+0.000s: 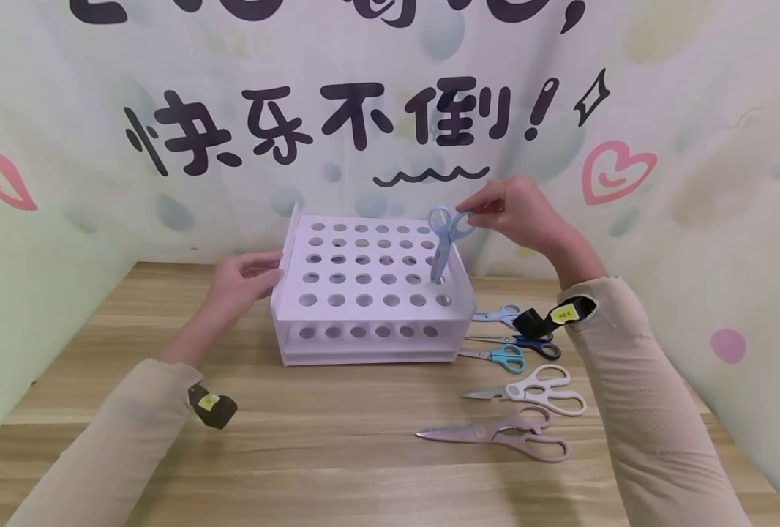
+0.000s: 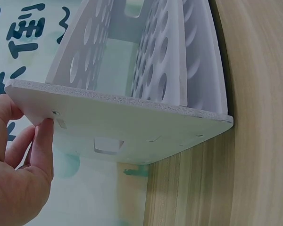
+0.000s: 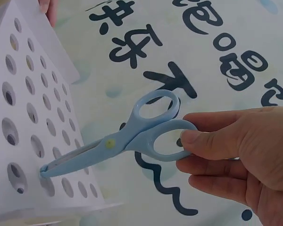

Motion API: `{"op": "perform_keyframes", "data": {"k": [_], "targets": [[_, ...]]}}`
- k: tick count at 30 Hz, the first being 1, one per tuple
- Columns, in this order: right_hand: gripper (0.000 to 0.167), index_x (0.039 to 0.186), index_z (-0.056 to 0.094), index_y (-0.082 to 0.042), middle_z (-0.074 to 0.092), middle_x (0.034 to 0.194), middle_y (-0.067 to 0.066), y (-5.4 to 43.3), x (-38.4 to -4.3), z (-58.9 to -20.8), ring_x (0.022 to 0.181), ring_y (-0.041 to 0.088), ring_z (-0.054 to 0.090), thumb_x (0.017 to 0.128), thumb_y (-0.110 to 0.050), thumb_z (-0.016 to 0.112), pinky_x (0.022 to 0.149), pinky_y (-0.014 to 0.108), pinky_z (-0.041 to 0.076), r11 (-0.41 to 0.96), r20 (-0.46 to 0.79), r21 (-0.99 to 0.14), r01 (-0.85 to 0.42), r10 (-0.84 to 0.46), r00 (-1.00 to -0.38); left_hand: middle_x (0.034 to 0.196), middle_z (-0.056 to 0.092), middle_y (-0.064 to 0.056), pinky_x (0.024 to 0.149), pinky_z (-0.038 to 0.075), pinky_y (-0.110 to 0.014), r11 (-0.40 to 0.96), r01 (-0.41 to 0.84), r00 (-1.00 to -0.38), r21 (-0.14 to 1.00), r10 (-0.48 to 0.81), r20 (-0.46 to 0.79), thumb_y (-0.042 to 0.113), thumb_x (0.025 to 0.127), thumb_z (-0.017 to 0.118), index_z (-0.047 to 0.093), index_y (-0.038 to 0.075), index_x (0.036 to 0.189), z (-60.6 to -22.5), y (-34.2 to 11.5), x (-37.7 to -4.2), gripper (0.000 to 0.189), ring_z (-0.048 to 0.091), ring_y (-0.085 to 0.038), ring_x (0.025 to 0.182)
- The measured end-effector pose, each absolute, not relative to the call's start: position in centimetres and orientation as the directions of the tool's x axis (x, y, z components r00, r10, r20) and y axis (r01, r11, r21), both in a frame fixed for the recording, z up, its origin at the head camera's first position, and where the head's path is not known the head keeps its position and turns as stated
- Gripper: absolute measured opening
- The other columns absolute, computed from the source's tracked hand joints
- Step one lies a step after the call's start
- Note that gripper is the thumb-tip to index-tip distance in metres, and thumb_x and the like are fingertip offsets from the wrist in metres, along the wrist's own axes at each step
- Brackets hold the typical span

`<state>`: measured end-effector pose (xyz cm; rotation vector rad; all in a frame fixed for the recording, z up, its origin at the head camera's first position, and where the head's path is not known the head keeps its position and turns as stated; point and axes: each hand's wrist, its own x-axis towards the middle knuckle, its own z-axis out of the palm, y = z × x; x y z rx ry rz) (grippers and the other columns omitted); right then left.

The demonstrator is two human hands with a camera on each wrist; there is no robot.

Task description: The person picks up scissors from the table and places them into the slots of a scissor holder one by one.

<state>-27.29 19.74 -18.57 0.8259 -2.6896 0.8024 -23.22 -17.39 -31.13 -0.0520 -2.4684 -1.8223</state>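
Pinching scissors (image 3: 124, 137), five others (image 1: 516, 391) head-view only

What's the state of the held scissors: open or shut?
Shut: in the right wrist view, the light blue scissors have their blades lying together, running to one tip. The right hand pinches one handle loop.

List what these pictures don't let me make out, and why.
Right wrist view: part of a handle loop on the held scissors, behind the right hand.
Right wrist view: most of the left hand, cut off by the upper edge.
Head view: part of the dark blue scissors, behind the camera on the right wrist.
Head view: markings on that camera's yellow label, too small to read.
Head view: topmost writing, cut off by the upper edge.
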Motion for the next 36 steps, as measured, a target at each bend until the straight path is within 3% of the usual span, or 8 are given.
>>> {"op": "perform_keyframes", "data": {"k": [16,25,31,36], "targets": [[0.021,0.098,0.07,0.0,0.066,0.091,0.013,20.4,-29.1,-22.1,0.078,0.022,0.054,0.079,0.006,0.066,0.064,0.024,0.05,0.734,0.261,-0.483,-0.477,-0.4,-0.879,0.123,0.052,-0.018,0.08,0.052,-0.024,0.288,0.067,-0.997,0.955,-0.025,0.078,0.016,0.089,0.059,0.05,0.002,0.13,-31.3,-17.4,-23.4,0.044,0.052,-0.029,0.11],[0.022,0.098,0.071,-0.001,0.067,0.093,0.013,20.2,-29.5,-23.9,0.08,0.022,0.058,0.078,0.007,0.066,0.071,0.032,0.053,0.722,0.246,-0.504,-0.474,-0.406,-0.88,0.125,0.052,-0.017,0.08,0.052,-0.022,0.294,0.065,-0.997,0.954,-0.02,0.075,0.017,0.09,0.058,0.049,0.002,0.13,-31.4,-17.4,-23.4,0.044,0.052,-0.029,0.111],[0.021,0.097,0.071,0.001,0.068,0.094,0.015,20.1,-29.8,-24.7,0.082,0.024,0.061,0.077,0.007,0.067,0.073,0.033,0.054,0.694,0.254,-0.514,-0.504,-0.438,-0.862,0.125,0.051,-0.019,0.08,0.052,-0.023,0.282,0.073,-0.997,0.957,-0.015,0.08,0.016,0.089,0.058,0.049,0.001,0.13,-31.2,-17.5,-23.3,0.045,0.051,-0.03,0.112],[0.021,0.096,0.071,0.0,0.067,0.095,0.014,19.9,-30.1,-25.3,0.083,0.022,0.061,0.076,0.007,0.068,0.074,0.031,0.055,0.69,0.222,-0.557,-0.462,-0.412,-0.884,0.126,0.051,-0.019,0.08,0.052,-0.022,0.265,0.072,-0.997,0.962,-0.01,0.078,0.015,0.089,0.059,0.049,0.002,0.131,-31.2,-17.5,-23.2,0.045,0.051,-0.03,0.113]]}}
